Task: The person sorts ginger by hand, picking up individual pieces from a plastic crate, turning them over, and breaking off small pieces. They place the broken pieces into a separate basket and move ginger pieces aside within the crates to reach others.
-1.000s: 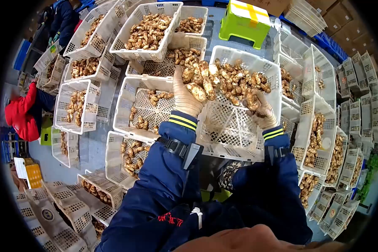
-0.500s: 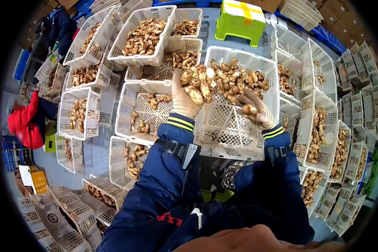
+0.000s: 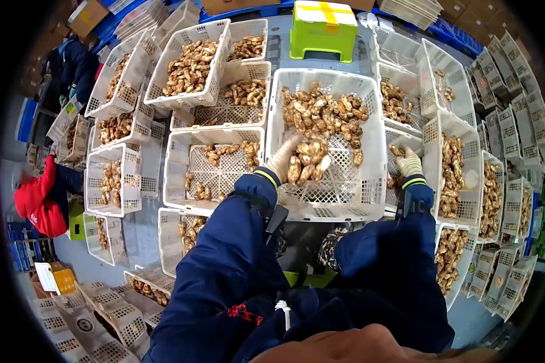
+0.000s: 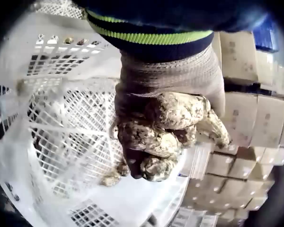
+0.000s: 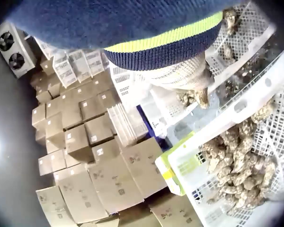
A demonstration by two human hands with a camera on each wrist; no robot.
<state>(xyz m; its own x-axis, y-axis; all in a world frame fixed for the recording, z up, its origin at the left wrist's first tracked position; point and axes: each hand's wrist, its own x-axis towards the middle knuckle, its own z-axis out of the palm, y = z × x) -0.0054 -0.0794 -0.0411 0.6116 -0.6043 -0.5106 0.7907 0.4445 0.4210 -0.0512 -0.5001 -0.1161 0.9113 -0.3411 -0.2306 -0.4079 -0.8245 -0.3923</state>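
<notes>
Several brown and cream mushrooms [image 3: 309,160] [image 4: 175,109] lie bunched in my gloved left hand [image 3: 283,158] [image 4: 170,78], whose fingers curl under them, above the near left part of the central white crate [image 3: 339,212]. A heap of mushrooms [image 3: 324,112] [image 5: 241,165] fills that crate's far part. My gloved right hand [image 3: 410,163] [image 5: 177,75] is over the smaller crate just right of it, with a mushroom [image 3: 398,151] [image 5: 202,98] at its fingers; the fingertips are mostly hidden.
White crates with mushrooms stand on both sides, such as the left crate [image 3: 215,172] and right crate [image 3: 453,175]. A green stool [image 3: 323,36] stands beyond the central crate. A person in red [image 3: 42,196] is at the far left. Cardboard boxes [image 5: 104,179] are stacked behind.
My right hand has moved from above the central crate to the crate on its right. My left hand, still holding mushrooms, has come lower and nearer over the central crate. The view has shifted.
</notes>
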